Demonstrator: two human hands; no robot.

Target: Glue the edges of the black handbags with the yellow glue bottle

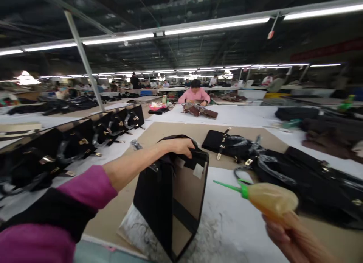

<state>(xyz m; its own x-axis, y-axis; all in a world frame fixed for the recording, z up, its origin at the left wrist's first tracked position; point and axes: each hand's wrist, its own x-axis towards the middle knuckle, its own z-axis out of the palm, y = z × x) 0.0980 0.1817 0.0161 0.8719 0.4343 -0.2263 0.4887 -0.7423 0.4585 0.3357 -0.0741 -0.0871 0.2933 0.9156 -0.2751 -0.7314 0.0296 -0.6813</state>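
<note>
Grasping the black bag (pixel 153 202) by its top edge, the left hand (pixel 181 146) is bent over the rim; the right hand (pixel 289 229) is closed around a squeeze bottle (pixel 272 198), green nozzle (pixel 228 185) pointing left, clear of the bag. The bag stands at centre, hollow, its beige lining (pixel 191 185) exposed, a white patch (pixel 198 171) near the top. Materials, left to right: smudged white sheet (pixel 134 231) beneath; stiff, dark, boxy panels; translucent, rounded bottle with amber contents; glossy clear plastic (pixel 276 167) among dark bags (pixel 309 162)
</note>
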